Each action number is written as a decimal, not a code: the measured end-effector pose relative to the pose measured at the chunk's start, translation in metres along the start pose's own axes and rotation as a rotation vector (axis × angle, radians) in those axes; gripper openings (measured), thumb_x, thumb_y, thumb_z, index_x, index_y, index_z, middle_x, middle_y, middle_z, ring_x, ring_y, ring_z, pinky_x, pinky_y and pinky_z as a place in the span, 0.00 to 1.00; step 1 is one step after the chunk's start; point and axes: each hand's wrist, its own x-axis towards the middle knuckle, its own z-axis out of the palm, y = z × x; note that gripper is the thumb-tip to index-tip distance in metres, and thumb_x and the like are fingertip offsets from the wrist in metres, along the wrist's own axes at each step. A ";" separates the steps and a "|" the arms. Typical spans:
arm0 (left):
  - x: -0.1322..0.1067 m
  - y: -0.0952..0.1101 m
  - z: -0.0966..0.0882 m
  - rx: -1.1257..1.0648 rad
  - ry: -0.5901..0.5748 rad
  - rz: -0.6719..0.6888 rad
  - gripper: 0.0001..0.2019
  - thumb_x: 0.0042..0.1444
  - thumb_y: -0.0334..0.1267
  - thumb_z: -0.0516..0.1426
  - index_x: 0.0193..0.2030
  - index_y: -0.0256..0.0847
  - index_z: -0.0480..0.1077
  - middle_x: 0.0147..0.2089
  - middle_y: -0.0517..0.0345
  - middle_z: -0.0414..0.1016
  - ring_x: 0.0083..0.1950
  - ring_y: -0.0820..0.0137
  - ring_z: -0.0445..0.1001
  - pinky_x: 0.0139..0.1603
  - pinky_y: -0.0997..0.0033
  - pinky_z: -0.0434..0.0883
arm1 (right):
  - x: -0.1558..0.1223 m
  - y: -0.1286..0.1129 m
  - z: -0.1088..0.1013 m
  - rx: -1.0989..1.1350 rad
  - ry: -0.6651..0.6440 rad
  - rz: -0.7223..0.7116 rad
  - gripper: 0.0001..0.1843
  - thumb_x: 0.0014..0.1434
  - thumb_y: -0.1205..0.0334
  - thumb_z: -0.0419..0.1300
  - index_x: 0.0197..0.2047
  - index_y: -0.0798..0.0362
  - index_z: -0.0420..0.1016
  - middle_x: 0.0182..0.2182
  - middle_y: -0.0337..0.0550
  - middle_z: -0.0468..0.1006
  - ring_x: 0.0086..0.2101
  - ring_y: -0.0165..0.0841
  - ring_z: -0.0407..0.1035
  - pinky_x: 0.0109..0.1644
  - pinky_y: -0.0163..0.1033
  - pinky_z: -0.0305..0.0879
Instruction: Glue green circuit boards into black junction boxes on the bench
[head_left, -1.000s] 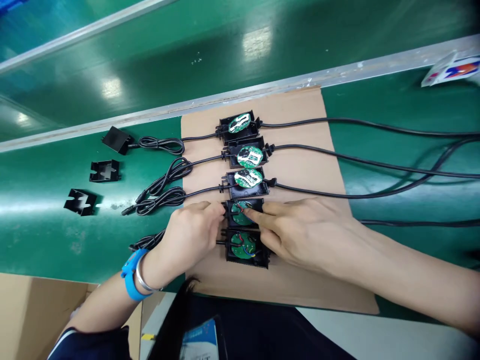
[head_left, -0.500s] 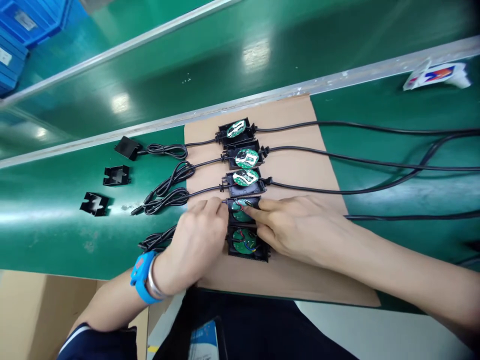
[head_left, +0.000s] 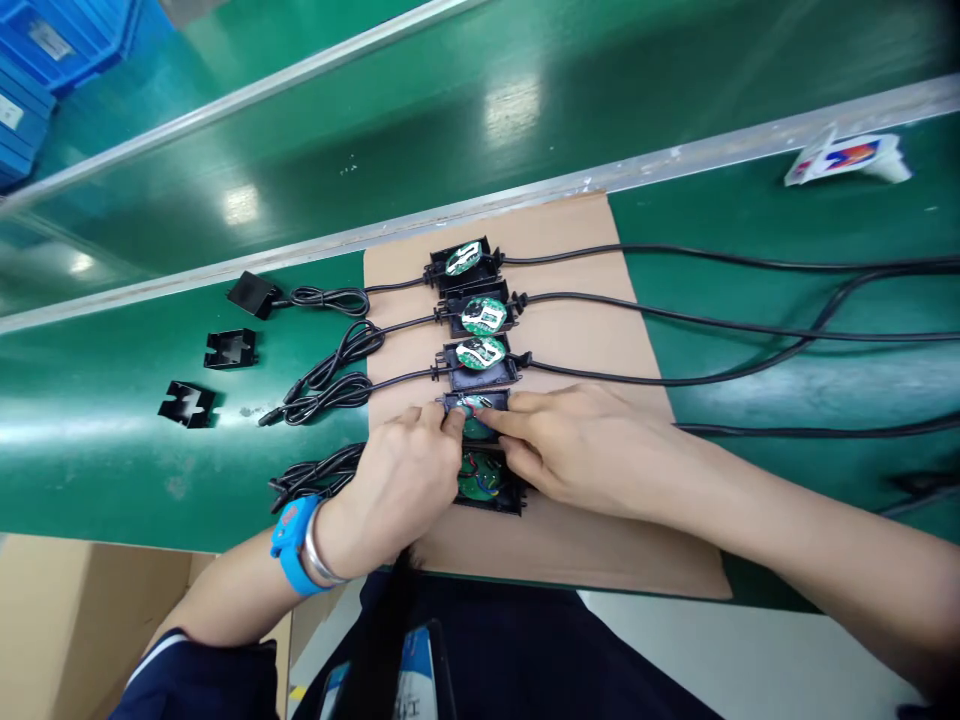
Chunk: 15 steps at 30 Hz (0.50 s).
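Note:
Several open black boxes, each with a round green circuit board and black cables, lie in a column on a brown cardboard sheet [head_left: 570, 540]. My left hand [head_left: 401, 475] and my right hand [head_left: 577, 445] meet over the fourth box [head_left: 469, 408], fingertips pressing on its board and wires. My left hand's fingers are curled, the index fingertip touching the board. My right index finger points at the same spot. The nearest box [head_left: 484, 485] lies partly under both hands. The top box [head_left: 463, 262], second box [head_left: 481, 312] and third box [head_left: 480, 358] lie untouched.
Coiled black cables [head_left: 330, 385] lie left of the cardboard on the green bench. Two loose black covers [head_left: 230, 348] [head_left: 186, 403] and a black adapter [head_left: 253, 294] sit further left. Long cables [head_left: 750, 330] run right. A printed label [head_left: 844, 158] lies far right. Blue bins [head_left: 45, 60] stand top left.
The view shifted slightly. My left index finger has moved from the box's left edge onto the board, meeting my right fingertip. Both hands stay on the fourth box.

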 end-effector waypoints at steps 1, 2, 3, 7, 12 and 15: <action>-0.001 -0.001 -0.002 -0.016 0.036 0.002 0.19 0.61 0.26 0.52 0.58 0.30 0.71 0.42 0.46 0.77 0.37 0.61 0.77 0.33 0.64 0.77 | -0.001 0.001 -0.004 0.000 -0.007 -0.013 0.19 0.61 0.65 0.53 0.52 0.55 0.78 0.37 0.46 0.81 0.36 0.38 0.75 0.40 0.41 0.65; -0.001 -0.003 -0.002 -0.036 0.084 0.007 0.18 0.62 0.27 0.52 0.57 0.31 0.72 0.43 0.46 0.76 0.39 0.61 0.77 0.36 0.64 0.77 | -0.003 0.002 -0.008 -0.001 -0.018 -0.013 0.21 0.61 0.64 0.53 0.55 0.55 0.76 0.37 0.46 0.81 0.37 0.38 0.75 0.40 0.41 0.66; -0.001 -0.003 -0.002 -0.058 0.143 0.022 0.16 0.63 0.27 0.52 0.55 0.32 0.72 0.44 0.47 0.76 0.41 0.61 0.77 0.39 0.63 0.77 | -0.005 0.003 -0.012 0.000 -0.030 0.002 0.23 0.61 0.64 0.54 0.58 0.56 0.73 0.38 0.46 0.81 0.37 0.38 0.75 0.40 0.41 0.66; 0.004 -0.007 0.010 -0.148 0.289 0.236 0.12 0.65 0.27 0.49 0.47 0.34 0.74 0.46 0.48 0.76 0.47 0.62 0.75 0.50 0.61 0.74 | -0.013 0.003 -0.020 0.029 -0.074 0.139 0.17 0.60 0.64 0.54 0.51 0.58 0.71 0.33 0.44 0.79 0.30 0.35 0.74 0.33 0.38 0.61; 0.007 -0.009 0.026 -0.187 0.321 0.315 0.12 0.66 0.25 0.48 0.45 0.32 0.73 0.52 0.46 0.76 0.47 0.63 0.76 0.52 0.61 0.72 | -0.018 0.002 -0.014 -0.018 -0.050 0.159 0.07 0.60 0.65 0.51 0.35 0.54 0.70 0.25 0.41 0.75 0.25 0.33 0.69 0.30 0.39 0.56; 0.004 -0.007 0.029 -0.228 0.299 0.279 0.12 0.66 0.25 0.48 0.45 0.32 0.73 0.53 0.46 0.77 0.50 0.63 0.76 0.53 0.61 0.72 | -0.017 -0.001 -0.009 -0.008 -0.004 0.115 0.12 0.65 0.65 0.47 0.35 0.54 0.71 0.26 0.42 0.75 0.25 0.33 0.69 0.31 0.39 0.56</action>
